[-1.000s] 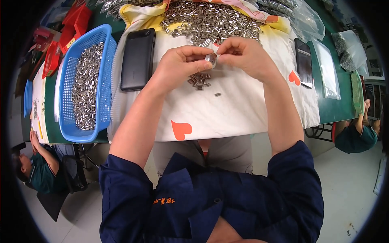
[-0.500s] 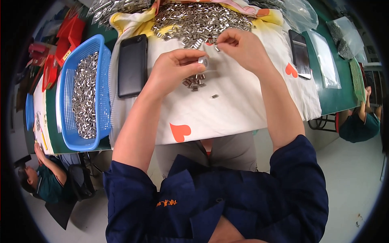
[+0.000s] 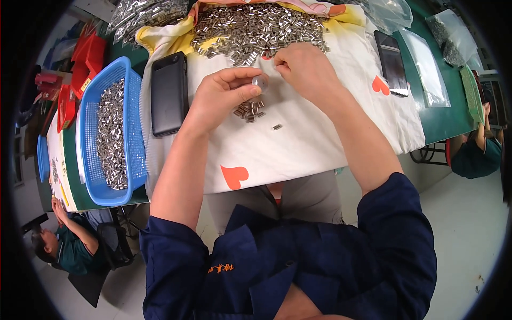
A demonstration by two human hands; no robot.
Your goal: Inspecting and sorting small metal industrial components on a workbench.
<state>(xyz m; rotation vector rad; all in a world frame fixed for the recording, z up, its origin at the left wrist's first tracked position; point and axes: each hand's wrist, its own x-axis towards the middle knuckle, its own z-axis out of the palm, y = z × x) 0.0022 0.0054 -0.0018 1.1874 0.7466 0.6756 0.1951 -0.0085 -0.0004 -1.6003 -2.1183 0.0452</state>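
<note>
My left hand (image 3: 224,97) pinches a short, round metal cylinder (image 3: 260,83) between thumb and fingers, its flat end turned to the right. Close beside it, my right hand (image 3: 308,70) has its fingers curled together; whatever lies between the fingertips is hidden. A small heap of little metal sleeves (image 3: 249,111) lies on the white cloth just below the left hand. One loose metal sleeve (image 3: 277,127) rests apart from them, nearer to me. Beyond both hands spreads a large pile of the same shiny sleeves (image 3: 266,26).
To the left, a blue plastic basket (image 3: 131,128) holds many metal sleeves, beside a black rectangular case (image 3: 169,93). A phone (image 3: 391,61) and a clear plastic bag (image 3: 425,69) lie on the right. Red bins (image 3: 88,50) stand far left; other people sit at both sides.
My right hand has moved slightly left, toward the cylinder in my left hand, and its fingertips have turned out of sight. The metal sleeve it pinched before no longer shows.
</note>
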